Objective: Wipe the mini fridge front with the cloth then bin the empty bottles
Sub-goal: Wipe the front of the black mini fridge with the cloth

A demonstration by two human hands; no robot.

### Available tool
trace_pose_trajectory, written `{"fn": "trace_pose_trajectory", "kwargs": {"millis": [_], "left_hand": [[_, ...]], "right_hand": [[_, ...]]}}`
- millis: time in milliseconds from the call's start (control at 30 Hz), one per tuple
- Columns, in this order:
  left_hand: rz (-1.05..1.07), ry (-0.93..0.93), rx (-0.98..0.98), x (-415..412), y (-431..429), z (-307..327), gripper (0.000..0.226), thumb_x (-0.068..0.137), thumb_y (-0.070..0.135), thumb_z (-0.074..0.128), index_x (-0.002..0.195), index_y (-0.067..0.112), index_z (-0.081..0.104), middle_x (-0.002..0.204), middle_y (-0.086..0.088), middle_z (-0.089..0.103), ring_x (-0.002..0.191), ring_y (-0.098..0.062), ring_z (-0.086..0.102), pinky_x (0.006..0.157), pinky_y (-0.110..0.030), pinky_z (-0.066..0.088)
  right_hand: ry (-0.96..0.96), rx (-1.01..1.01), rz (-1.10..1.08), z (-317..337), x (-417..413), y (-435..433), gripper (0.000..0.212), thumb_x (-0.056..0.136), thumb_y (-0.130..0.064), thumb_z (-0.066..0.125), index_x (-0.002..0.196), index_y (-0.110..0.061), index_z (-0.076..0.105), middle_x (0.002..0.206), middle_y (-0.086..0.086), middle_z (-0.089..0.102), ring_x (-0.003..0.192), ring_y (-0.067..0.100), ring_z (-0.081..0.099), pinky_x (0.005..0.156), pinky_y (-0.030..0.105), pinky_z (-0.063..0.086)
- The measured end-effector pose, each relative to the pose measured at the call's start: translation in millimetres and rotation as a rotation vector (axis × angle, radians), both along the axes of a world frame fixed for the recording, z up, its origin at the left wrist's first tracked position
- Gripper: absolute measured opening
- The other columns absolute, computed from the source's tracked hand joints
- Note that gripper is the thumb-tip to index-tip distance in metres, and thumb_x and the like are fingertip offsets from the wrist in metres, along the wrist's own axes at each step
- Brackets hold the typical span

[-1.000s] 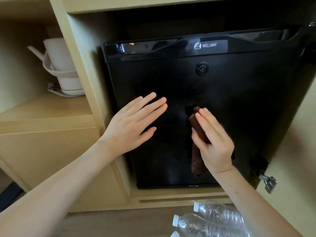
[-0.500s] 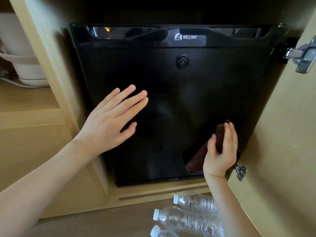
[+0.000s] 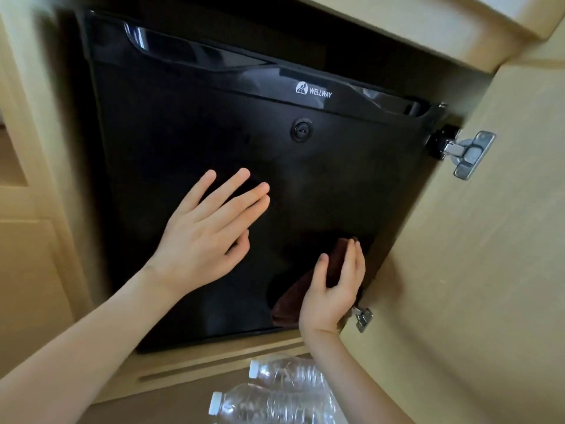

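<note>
Hotel-like rm: mini fridge point(image 3: 214, 133) in cabinet point(image 3: 458, 240)

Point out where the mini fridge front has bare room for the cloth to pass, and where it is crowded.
Bare: the band between the lock and the left hand, and the left side of the mini fridge front below the handle recess. Crowded: the lower right corner, where the right hand holds the brown cloth beside the lower hinge.

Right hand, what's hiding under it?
A brown cloth, held against the black fridge door by the right hand. Its ends peek out; the middle, under the palm, is covered.
</note>
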State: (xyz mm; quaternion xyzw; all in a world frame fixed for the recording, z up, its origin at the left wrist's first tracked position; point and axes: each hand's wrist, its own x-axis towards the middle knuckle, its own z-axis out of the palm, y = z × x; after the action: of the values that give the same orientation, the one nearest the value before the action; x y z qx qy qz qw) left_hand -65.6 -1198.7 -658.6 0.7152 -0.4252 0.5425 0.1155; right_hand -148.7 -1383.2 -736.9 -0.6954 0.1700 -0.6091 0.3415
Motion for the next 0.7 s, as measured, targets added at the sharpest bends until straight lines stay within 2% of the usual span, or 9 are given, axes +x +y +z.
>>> {"fn": "trace_pose_trajectory", "kwargs": {"millis": [100,167,333,467,600,700], "left_hand": [[-0.002,-0.022,-0.036,4,-6,-2,0.048,0.090,0.017,0.058,0.138,0.015,0.057,0.150,0.001,0.048,0.145,-0.023,0.036,0.124,-0.045,0.017],[-0.009,-0.030,-0.040,7,-6,-4,0.048,0.091,0.018,0.057,0.139,0.016,0.056,0.150,0.001,0.047,0.146,-0.022,0.035,0.124,-0.044,0.017],[-0.018,-0.026,-0.050,9,-7,-5,0.047,0.092,0.018,0.054,0.139,0.015,0.055,0.150,0.002,0.044,0.147,-0.022,0.031,0.124,-0.043,0.015],[-0.024,-0.041,-0.067,8,-8,-4,0.047,0.091,0.017,0.055,0.138,0.015,0.057,0.149,0.001,0.048,0.146,-0.022,0.034,0.124,-0.043,0.016],[-0.019,-0.045,-0.035,8,-4,-3,0.048,0.092,0.018,0.055,0.139,0.016,0.057,0.149,0.001,0.049,0.146,-0.022,0.034,0.124,-0.043,0.015],[-0.013,-0.056,-0.039,8,-3,-1,0.047,0.091,0.018,0.057,0.138,0.016,0.059,0.148,0.002,0.050,0.145,-0.023,0.036,0.123,-0.045,0.019]], "right_hand": [[0.037,-0.225,0.102,11,4,1,0.038,0.098,-0.007,0.056,0.136,-0.001,0.059,0.146,0.015,0.052,0.143,0.016,0.042,0.118,0.018,0.029],[0.086,-0.286,0.092,12,6,-1,0.039,0.099,-0.005,0.053,0.137,0.000,0.057,0.147,0.013,0.050,0.144,0.019,0.040,0.120,0.020,0.028],[0.118,-0.279,0.092,6,8,-7,0.039,0.104,-0.012,0.049,0.142,-0.006,0.051,0.150,0.003,0.043,0.148,0.013,0.035,0.119,0.021,0.029],[0.076,-0.313,0.080,3,12,-9,0.039,0.104,-0.016,0.048,0.141,-0.006,0.050,0.148,0.004,0.044,0.147,0.013,0.036,0.120,0.024,0.032],[-0.080,-0.166,0.095,-3,19,-7,0.046,0.099,-0.015,0.060,0.143,-0.007,0.047,0.145,0.003,0.051,0.140,0.015,0.046,0.116,0.027,0.038],[-0.214,-0.129,0.067,-6,22,-14,0.049,0.086,-0.004,0.075,0.129,0.005,0.051,0.129,0.010,0.053,0.124,0.021,0.056,0.104,0.036,0.050]]}}
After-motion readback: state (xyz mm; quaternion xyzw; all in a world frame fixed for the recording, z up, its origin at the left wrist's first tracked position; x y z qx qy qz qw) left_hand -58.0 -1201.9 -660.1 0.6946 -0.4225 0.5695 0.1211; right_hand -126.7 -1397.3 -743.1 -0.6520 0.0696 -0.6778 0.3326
